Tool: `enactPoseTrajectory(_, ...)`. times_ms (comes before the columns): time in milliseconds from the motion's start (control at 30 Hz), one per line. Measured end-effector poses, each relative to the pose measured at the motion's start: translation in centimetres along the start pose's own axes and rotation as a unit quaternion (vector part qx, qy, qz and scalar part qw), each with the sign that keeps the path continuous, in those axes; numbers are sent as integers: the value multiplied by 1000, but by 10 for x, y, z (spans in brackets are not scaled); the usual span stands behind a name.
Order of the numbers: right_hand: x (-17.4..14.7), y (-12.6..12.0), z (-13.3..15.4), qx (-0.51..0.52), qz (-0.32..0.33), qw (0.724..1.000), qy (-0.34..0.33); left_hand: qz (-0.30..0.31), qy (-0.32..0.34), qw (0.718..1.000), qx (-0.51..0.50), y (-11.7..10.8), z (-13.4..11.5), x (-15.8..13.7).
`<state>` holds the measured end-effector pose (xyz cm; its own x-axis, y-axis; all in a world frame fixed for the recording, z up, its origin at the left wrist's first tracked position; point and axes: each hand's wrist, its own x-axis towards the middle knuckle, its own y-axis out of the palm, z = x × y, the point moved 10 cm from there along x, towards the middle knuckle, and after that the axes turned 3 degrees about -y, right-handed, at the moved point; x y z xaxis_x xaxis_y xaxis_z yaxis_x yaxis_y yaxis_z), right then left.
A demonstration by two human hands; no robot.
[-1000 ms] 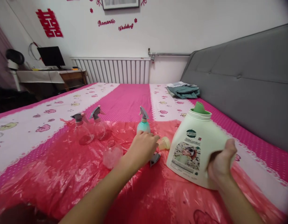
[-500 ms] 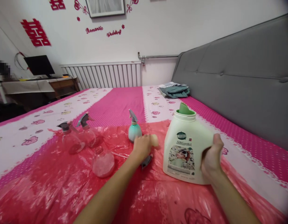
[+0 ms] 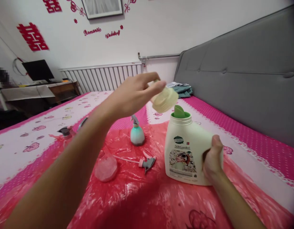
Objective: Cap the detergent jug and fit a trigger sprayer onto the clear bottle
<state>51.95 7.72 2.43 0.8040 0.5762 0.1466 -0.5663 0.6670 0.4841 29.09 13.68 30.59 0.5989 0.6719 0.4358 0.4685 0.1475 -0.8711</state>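
My left hand [image 3: 137, 92] is closed on a pale yellow cap [image 3: 164, 99], tilted in the air just up and left of the jug's mouth and apart from it. The cap is slightly blurred. Fingers of my right hand [image 3: 213, 157] wrap the handle of a pale green detergent jug [image 3: 177, 146], which stands upright on red plastic sheeting with its green pouring spout [image 3: 179, 112] uncovered. Left of the jug lies a grey and pink spray head [image 3: 147, 163] with its tube. Behind that stands a teal spray bottle [image 3: 137, 135]. A clear round bottle [image 3: 105, 168] is partly hidden by my left forearm.
Red plastic sheeting [image 3: 142, 203] covers the near part of the bed. Another spray bottle's trigger [image 3: 65, 131] shows at the left behind my forearm. Folded clothes [image 3: 183, 91] lie near the grey headboard [image 3: 244, 63]. A radiator [image 3: 101, 76] lines the wall.
My left hand has lifted the cap from beside the teal spray bottle up towards the jug's mouth. The spray head it covered now shows. My right hand still grips the jug.
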Motion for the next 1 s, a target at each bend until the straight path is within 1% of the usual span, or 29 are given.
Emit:
enactPoseTrajectory(33, -2, 1, -1, 2, 0, 1000, 12, -7, -4, 1000, 29, 3, -8, 2)
enactPoseTrajectory(100, -8, 2, -3, 6, -6, 999, 34, 6, 5, 997, 76, 17, -23, 5)
enactPoseTrajectory(133, -10, 1, -3, 7, -11, 999, 40, 1, 29, 996, 88, 23, -33, 6)
enactPoseTrajectory(200, -14, 1, -6, 6, -15, 999, 49, 10, 66, 992, 107, 37, -47, 6)
enactPoseTrajectory(300, -15, -1, -10, -2, -13, 999, 53, 41, 74, 985, 148, 57, -52, 6)
enactPoseTrajectory(400, -15, -4, -12, -9, -13, 999, 47, 54, 92, 982, 156, 64, -54, 6)
enactPoseTrajectory(433, -14, -4, -12, -10, -10, 999, 46, 68, 108, 982, 138, 65, -55, 6)
enactPoseTrajectory(500, -13, -2, -12, -10, 2, 999, 47, 123, 149, 978, 80, 65, -58, 3)
enactPoseTrajectory(600, -12, 0, -10, -6, 7, 999, 41, 206, 212, 955, -18, 62, -60, -6)
enactPoseTrajectory(633, -12, 0, -9, -5, 5, 999, 37, 220, 222, 948, -60, 60, -60, -8)
enactPoseTrajectory(667, -12, 0, -8, -5, 3, 999, 32, 222, 222, 943, -111, 58, -59, -9)
enactPoseTrajectory(700, -13, 1, -7, -5, 2, 1000, 28, 212, 212, 939, -169, 57, -56, -9)
enactPoseTrajectory(733, -14, 2, -7, -4, 5, 1000, 27, 187, 196, 935, -229, 57, -51, -8)
enactPoseTrajectory(800, -16, 4, -6, -1, 10, 1000, 25, 105, 165, 924, -328, 60, -41, -9)
enactPoseTrajectory(833, -17, 5, -5, 1, 10, 1000, 23, 58, 163, 918, -357, 62, -38, -12)
enactPoseTrajectory(867, -18, 5, -3, 4, 8, 1000, 19, 26, 168, 910, -379, 66, -38, -16)
enactPoseTrajectory(933, -18, 5, 0, 11, 3, 1000, 9, 41, 188, 894, -404, 79, -46, -23)
enactPoseTrajectory(1000, -16, 5, 3, 14, -1, 1000, 0, 82, 213, 886, -403, 86, -54, -26)
